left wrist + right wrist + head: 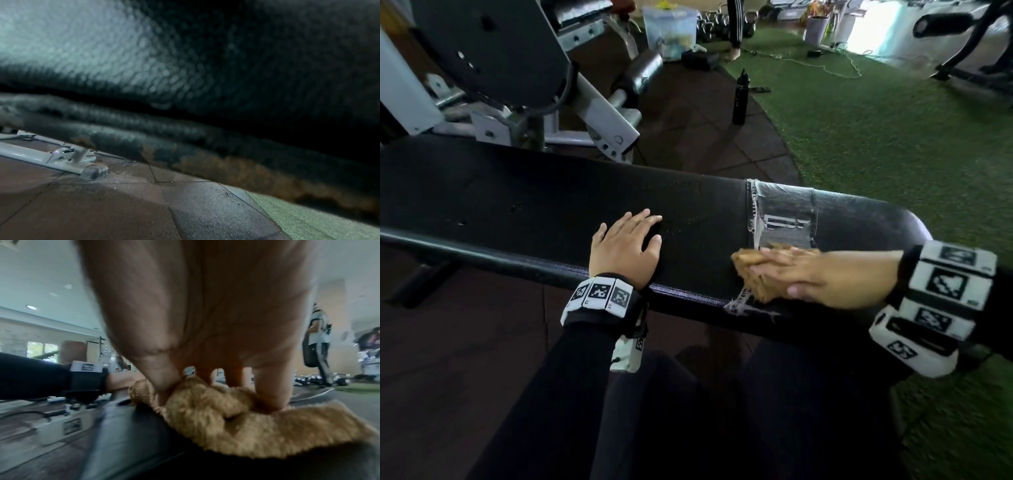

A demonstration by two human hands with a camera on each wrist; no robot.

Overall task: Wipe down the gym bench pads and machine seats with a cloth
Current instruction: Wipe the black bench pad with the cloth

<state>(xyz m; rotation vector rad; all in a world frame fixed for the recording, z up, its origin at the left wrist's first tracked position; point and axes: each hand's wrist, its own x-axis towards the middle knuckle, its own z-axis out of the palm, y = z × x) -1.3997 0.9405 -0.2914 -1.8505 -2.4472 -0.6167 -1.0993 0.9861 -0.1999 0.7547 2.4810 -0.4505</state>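
Head view: our right hand (815, 274) presses the bunched tan terry cloth (751, 277) onto the long black vinyl bench pad (517, 202) beside its taped tear (784, 219); our left hand (625, 246) lies flat with straight fingers, probably to steady us.

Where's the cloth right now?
In the head view the cloth lies on the bench pad near its right end, under the right hand, beside the torn patch.
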